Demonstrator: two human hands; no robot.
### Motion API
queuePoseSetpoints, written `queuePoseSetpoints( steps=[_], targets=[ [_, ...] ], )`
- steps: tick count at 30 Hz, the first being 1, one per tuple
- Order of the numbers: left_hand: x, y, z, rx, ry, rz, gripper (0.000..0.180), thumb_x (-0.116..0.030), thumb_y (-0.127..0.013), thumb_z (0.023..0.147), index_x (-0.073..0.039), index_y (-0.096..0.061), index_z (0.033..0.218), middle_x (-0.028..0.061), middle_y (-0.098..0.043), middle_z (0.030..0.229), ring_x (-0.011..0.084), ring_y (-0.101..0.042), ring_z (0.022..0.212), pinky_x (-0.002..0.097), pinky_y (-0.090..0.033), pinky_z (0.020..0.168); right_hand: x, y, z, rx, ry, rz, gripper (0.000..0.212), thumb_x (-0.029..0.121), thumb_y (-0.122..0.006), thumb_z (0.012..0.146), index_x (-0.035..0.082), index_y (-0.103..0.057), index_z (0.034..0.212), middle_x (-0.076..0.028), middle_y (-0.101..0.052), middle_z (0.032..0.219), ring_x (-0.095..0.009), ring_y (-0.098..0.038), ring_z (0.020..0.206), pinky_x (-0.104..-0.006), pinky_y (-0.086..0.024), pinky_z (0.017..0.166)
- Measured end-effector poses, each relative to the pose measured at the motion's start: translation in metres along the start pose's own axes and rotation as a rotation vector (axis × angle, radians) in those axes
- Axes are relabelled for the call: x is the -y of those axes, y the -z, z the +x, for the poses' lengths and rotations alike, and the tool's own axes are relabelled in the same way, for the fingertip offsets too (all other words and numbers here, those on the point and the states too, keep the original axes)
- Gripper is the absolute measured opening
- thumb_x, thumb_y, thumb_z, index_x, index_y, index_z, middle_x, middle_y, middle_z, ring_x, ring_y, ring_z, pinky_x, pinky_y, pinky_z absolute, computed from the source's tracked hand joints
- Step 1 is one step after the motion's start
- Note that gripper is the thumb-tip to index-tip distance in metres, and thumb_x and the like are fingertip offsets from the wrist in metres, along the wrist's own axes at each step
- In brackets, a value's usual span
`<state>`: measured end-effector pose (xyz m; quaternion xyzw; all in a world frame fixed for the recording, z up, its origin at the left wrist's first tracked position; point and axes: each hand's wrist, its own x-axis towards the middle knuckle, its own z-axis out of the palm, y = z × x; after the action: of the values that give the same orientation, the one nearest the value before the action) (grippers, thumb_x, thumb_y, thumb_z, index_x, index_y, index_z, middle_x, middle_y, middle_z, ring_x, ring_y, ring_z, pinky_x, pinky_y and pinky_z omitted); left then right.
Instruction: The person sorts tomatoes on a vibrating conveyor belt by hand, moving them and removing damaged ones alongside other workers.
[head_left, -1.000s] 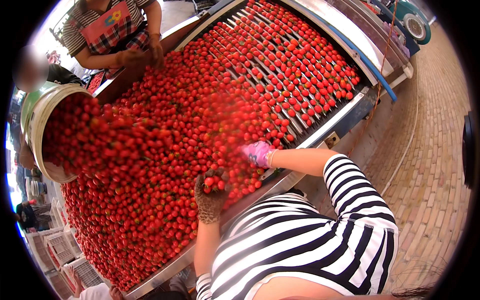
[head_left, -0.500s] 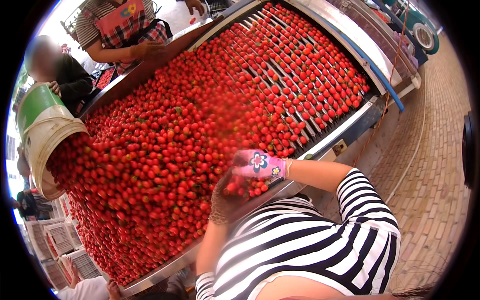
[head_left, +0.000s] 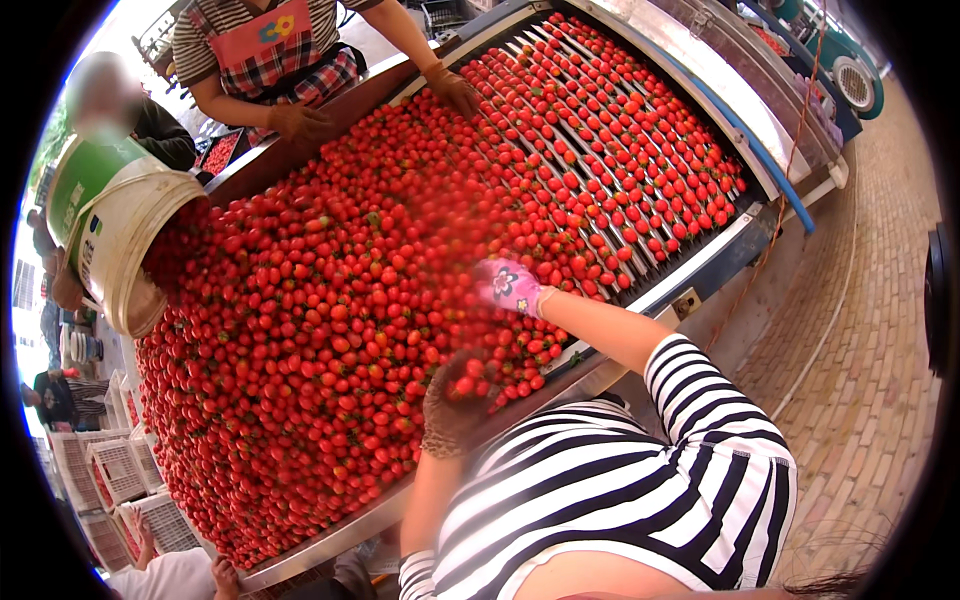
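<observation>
Small red tomatoes (head_left: pixel 310 330), like cherry tomatoes, cover the sorting bed in a deep heap. My left hand (head_left: pixel 453 408), in a brown patterned glove, is cupped at the near edge with a few tomatoes in its palm. Its fingers curl around them. My right hand (head_left: pixel 512 287), in a pink flowered glove, reaches into the heap where it meets the slatted rollers (head_left: pixel 600 180). The right fingertips are smeared and partly lost among the fruit. On the far left, a white and green bucket (head_left: pixel 130 240) is tipped over the heap.
Across the bed, a person in a checked apron (head_left: pixel 290 55) has one gloved hand (head_left: pixel 455 90) on the tomatoes. Another person (head_left: pixel 160 130) is behind the bucket. Plastic crates (head_left: pixel 120 470) stand at the left. A metal rim (head_left: pixel 700 270) edges the bed; brick paving (head_left: pixel 870 350) lies right.
My right hand has moved away from my left, farther into the heap. The bucket has shifted right and up. The person across has brought a hand down onto the tomatoes.
</observation>
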<state>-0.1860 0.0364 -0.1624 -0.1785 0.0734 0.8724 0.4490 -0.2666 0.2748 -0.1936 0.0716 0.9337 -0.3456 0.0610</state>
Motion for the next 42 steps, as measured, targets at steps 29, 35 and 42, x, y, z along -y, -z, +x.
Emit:
queuePoseSetpoints(
  steps=[29, 35, 42],
  targets=[
    [-0.058, 0.042, -0.052, 0.015, -0.301, -0.034, 0.035, -0.04, -0.053, 0.09, -0.014, -0.058, 0.113, 0.0087, -0.053, 0.126, 0.0272, -0.054, 0.104, 0.0444, -0.05, 0.077, -0.039, -0.019, 0.009, -0.263, -0.418, -0.182, 0.084, 0.061, -0.056, 0.076, 0.012, -0.034, 0.141, -0.029, -0.028, 0.142, -0.038, -0.03, 0.132, -0.0407, -0.027, 0.108],
    [-0.067, 0.038, -0.06, 0.011, -0.345, 0.008, 0.031, -0.038, -0.054, 0.09, -0.015, -0.059, 0.11, 0.0073, -0.054, 0.123, 0.0253, -0.055, 0.103, 0.0418, -0.051, 0.075, 0.004, -0.127, 0.002, -0.179, -0.231, 0.189, 0.088, 0.059, -0.059, 0.075, 0.012, -0.028, 0.142, -0.031, -0.024, 0.142, -0.039, -0.028, 0.132, -0.0387, -0.027, 0.109],
    [-0.073, 0.024, -0.063, 0.075, -0.383, 0.0, 0.033, -0.039, -0.055, 0.089, -0.015, -0.059, 0.113, 0.0063, -0.055, 0.122, 0.0247, -0.055, 0.103, 0.042, -0.051, 0.077, 0.119, -0.199, -0.033, 0.059, -0.032, 0.338, 0.091, 0.055, -0.067, 0.071, 0.022, -0.024, 0.145, -0.03, -0.032, 0.139, -0.045, -0.03, 0.13, -0.0427, -0.031, 0.107]
  ],
)
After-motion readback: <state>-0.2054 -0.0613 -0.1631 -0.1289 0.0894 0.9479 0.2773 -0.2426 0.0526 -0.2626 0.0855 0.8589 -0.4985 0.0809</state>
